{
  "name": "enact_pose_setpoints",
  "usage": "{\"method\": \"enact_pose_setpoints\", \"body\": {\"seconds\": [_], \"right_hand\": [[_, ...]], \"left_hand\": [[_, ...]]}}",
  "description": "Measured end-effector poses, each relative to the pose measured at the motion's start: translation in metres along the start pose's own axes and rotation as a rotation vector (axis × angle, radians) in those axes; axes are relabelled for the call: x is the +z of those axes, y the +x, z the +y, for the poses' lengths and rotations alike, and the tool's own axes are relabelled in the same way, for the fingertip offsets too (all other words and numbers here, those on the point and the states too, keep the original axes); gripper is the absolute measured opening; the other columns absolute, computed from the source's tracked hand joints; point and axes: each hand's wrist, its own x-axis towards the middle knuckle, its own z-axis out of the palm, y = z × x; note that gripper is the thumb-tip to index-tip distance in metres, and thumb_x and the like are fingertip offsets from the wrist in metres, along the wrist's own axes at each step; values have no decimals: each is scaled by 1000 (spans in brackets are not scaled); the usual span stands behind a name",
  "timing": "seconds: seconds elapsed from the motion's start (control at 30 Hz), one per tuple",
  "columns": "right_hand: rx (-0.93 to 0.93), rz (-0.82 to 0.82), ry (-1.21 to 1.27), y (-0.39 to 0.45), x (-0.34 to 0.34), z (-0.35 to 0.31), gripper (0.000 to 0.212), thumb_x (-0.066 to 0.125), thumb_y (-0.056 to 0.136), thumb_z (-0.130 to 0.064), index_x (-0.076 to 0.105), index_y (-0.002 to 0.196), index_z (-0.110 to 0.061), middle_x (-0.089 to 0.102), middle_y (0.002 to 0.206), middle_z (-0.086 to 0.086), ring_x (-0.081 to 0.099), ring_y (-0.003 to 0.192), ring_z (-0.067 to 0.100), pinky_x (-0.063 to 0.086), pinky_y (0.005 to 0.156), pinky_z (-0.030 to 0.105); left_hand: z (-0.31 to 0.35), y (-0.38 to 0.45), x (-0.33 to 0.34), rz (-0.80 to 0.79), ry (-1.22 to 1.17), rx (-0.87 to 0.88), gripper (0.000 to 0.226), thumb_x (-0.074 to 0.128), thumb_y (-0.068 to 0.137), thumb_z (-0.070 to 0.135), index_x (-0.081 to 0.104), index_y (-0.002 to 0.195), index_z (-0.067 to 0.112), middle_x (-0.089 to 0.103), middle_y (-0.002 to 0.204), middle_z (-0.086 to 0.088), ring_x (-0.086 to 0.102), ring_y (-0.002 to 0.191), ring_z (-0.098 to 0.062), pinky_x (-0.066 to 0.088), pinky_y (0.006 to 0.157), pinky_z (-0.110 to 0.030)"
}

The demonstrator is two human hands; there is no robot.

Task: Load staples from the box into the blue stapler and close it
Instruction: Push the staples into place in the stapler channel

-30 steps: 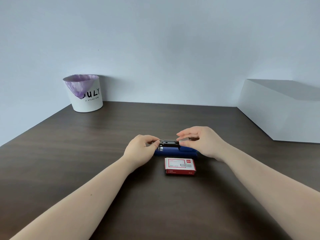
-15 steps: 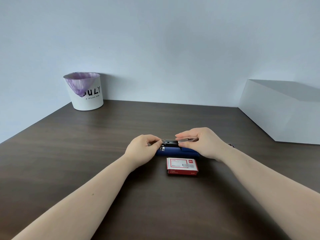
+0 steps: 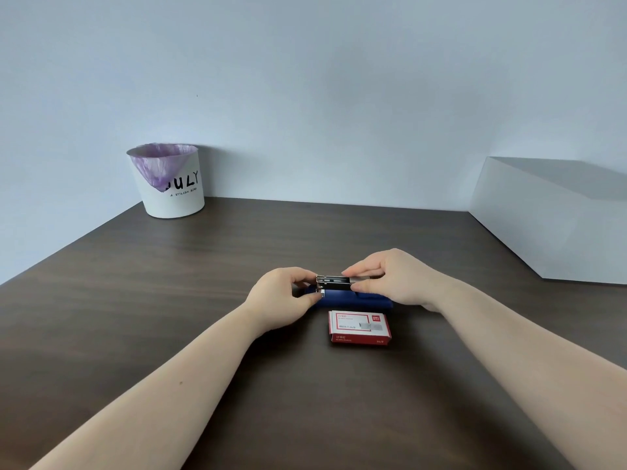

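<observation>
So the blue stapler is sitting flat on the dark wood desk, about mid-desk, with its metal staple tray up top. Left hand has a curled grip pinching the tray's left end, and the right hand is pinching a silver strip of staples at the tray's right end. The red staple box lies just in front of the stapler, nearer the person. A white bin with a purple liner stands in the far left corner.

Head view, forward-down over table, near.
</observation>
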Motion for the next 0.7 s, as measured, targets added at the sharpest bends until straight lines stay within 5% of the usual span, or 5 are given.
{"method": "enact_pose_setpoints", "body": {"seconds": [0.23, 0.5, 0.63, 0.7], "right_hand": [[30, -29, -24, 4, -5, -9, 28, 73, 79, -14, 74, 105, -23, 74, 97, -7, 66, 99, 6, 44, 95, 21], [18, -51, -75, 8, 1, -11, 35, 72, 81, -15, 69, 114, -23, 71, 98, -11, 63, 88, -5, 40, 77, 4], [-10, -84, -14, 4, 2, -8, 46, 75, 78, -20, 63, 122, -27, 65, 110, -15, 59, 106, -1, 41, 97, 16], [-36, 43, 37, 1, -1, -5, 34, 73, 80, -24, 67, 113, -28, 66, 102, -18, 62, 103, 1, 45, 94, 19]], "left_hand": [[0, 0, 0, 14, 7, 11, 25, 65, 79, 26, 68, 104, 28, 66, 94, 11, 60, 100, -9, 46, 94, -30], [-2, 1, 1, 14, 8, 12, 25, 65, 79, 28, 67, 103, 28, 67, 95, 11, 60, 100, -10, 47, 95, -32], [-2, 2, 2, 16, 6, 18, 25, 65, 79, 28, 67, 103, 28, 67, 96, 10, 60, 101, -10, 47, 95, -32], [-3, 2, 2, 14, 8, 20, 25, 65, 79, 28, 67, 104, 27, 68, 98, 10, 60, 101, -9, 47, 95, -32]]}}
